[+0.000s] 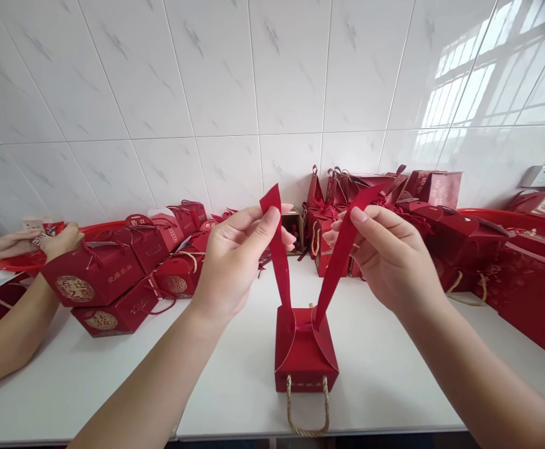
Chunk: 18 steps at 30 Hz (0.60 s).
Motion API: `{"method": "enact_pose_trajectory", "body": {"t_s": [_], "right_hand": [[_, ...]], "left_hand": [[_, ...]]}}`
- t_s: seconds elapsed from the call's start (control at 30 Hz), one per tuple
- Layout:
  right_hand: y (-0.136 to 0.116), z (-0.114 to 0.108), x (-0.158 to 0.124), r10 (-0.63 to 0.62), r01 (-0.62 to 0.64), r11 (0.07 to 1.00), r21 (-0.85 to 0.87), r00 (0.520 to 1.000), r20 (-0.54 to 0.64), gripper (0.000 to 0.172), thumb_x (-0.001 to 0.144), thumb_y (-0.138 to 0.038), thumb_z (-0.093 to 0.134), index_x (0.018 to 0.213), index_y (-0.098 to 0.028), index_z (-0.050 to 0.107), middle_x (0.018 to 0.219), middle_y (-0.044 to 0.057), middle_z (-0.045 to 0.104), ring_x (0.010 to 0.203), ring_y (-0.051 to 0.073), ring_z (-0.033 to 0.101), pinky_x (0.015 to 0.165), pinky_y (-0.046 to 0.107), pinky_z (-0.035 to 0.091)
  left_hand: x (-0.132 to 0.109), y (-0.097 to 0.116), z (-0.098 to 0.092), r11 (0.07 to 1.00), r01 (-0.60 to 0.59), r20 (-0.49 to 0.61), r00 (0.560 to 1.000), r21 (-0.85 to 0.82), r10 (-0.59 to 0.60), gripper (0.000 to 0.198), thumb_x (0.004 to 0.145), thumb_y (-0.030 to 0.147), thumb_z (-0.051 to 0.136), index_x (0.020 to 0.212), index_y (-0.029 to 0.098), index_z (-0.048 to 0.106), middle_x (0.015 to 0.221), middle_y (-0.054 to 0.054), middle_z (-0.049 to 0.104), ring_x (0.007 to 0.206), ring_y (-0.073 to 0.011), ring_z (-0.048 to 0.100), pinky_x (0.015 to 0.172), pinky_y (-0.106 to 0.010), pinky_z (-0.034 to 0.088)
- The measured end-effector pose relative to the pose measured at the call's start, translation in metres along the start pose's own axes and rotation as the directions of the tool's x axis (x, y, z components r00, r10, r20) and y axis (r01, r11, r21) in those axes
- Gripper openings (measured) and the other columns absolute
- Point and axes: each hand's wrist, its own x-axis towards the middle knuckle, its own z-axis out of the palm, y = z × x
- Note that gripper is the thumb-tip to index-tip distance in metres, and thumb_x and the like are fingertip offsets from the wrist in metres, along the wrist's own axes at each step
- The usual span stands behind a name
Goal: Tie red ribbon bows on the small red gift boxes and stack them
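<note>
I see the small red gift box (305,349) upright near the white table's (394,386) front edge, rope handle (307,408) hanging toward me. Its 2 ribbon tails (279,249) rise in a V. My left hand (235,262) pinches the left tail, my right hand (385,255) pinches the right. Gold writing on the piled boxes (95,274) behind is unreadable.

Both bare forearms extended forward and converging, left hand (237,255) raised with thumb and forefinger pinched closed, remaining fingers curled, right hand (387,255) at equal height, likewise pinched, palms facing inward, hands apart, wrists straight
</note>
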Motion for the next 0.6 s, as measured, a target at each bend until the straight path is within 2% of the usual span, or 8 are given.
{"method": "enact_pose_trajectory", "body": {"t_s": [0.1, 0.2, 0.3, 0.37, 0.47, 0.53, 0.6], "right_hand": [[-0.007, 0.001, -0.004, -0.049, 0.049, 0.999, -0.02, 0.999, 0.005, 0.017, 0.08, -0.037, 0.067, 0.074, -0.023, 0.061, 0.067, -0.002, 0.062, 0.071, 0.016, 0.067, 0.062, 0.029, 0.055], [-0.008, 0.001, -0.003, -0.047, 0.047, 0.999, 0.005, 0.999, 0.008, 0.015, 0.08, -0.036, 0.067, 0.074, -0.023, 0.062, 0.067, -0.003, 0.062, 0.066, 0.015, 0.066, 0.06, 0.028, 0.054], [-0.001, 0.003, -0.001, -0.004, 0.004, 1.0, 0.012, 1.0, 0.004, 0.014, 0.078, -0.035, 0.069, 0.075, -0.023, 0.063, 0.065, -0.003, 0.062, 0.054, 0.011, 0.061, 0.051, 0.024, 0.05], [0.007, 0.005, 0.001, 0.019, -0.019, 1.0, -0.022, 1.0, 0.017, 0.014, 0.076, -0.033, 0.071, 0.08, -0.021, 0.066, 0.064, -0.003, 0.063, 0.048, 0.009, 0.057, 0.046, 0.022, 0.046], [0.017, 0.006, 0.0, 0.03, -0.024, 0.99, -0.137, 0.999, 0.039, 0.017, 0.076, -0.032, 0.072, 0.086, -0.019, 0.069, 0.059, -0.003, 0.061, 0.041, 0.007, 0.051, 0.041, 0.02, 0.039], [0.02, 0.006, -0.003, 0.034, -0.018, 0.985, -0.172, 0.995, 0.09, 0.014, 0.078, -0.03, 0.068, 0.083, -0.017, 0.071, 0.055, -0.003, 0.059, 0.039, 0.006, 0.046, 0.039, 0.02, 0.034], [0.022, 0.004, -0.007, 0.051, -0.027, 0.992, -0.125, 0.979, 0.197, 0.015, 0.082, -0.029, 0.064, 0.084, -0.017, 0.072, 0.057, -0.002, 0.058, 0.041, 0.005, 0.043, 0.04, 0.021, 0.033]], "left_hand": [[-0.001, 0.004, 0.0, 1.0, -0.019, -0.007, 1.0, 0.022, 0.019, 0.016, 0.083, 0.034, 0.064, 0.09, 0.023, 0.073, 0.065, 0.0, 0.066, 0.064, -0.0134, 0.064, 0.063, -0.025, 0.054], [-0.002, 0.005, 0.002, 1.0, -0.021, -0.003, 1.0, 0.017, 0.021, 0.017, 0.083, 0.034, 0.065, 0.09, 0.022, 0.073, 0.065, 0.0, 0.067, 0.062, -0.0133, 0.064, 0.062, -0.025, 0.054], [-0.003, 0.004, 0.005, 1.0, -0.003, -0.004, 1.0, 0.008, 0.003, 0.026, 0.08, 0.032, 0.069, 0.104, 0.022, 0.071, 0.061, 0.001, 0.067, 0.059, -0.0135, 0.064, 0.063, -0.025, 0.054], [-0.005, 0.002, 0.007, 0.999, 0.033, -0.002, 0.999, 0.019, -0.033, 0.048, 0.077, 0.029, 0.072, 0.123, 0.024, 0.06, 0.059, 0.002, 0.067, 0.057, -0.0146, 0.065, 0.065, -0.026, 0.054], [-0.008, -0.001, 0.009, 0.992, 0.11, 0.05, 0.992, 0.063, -0.113, 0.082, 0.074, 0.025, 0.075, 0.145, 0.025, 0.033, 0.056, 0.003, 0.068, 0.055, -0.0163, 0.066, 0.061, -0.026, 0.053], [-0.009, -0.003, 0.009, 0.983, 0.136, 0.096, 0.984, 0.127, -0.149, 0.092, 0.074, 0.024, 0.075, 0.148, 0.024, 0.021, 0.057, 0.003, 0.068, 0.056, -0.0167, 0.067, 0.059, -0.024, 0.053], [-0.01, -0.006, 0.008, 0.973, 0.143, 0.113, 0.98, 0.183, -0.165, 0.095, 0.073, 0.023, 0.075, 0.149, 0.024, 0.018, 0.06, 0.002, 0.07, 0.06, -0.0176, 0.068, 0.059, -0.024, 0.053]]}}
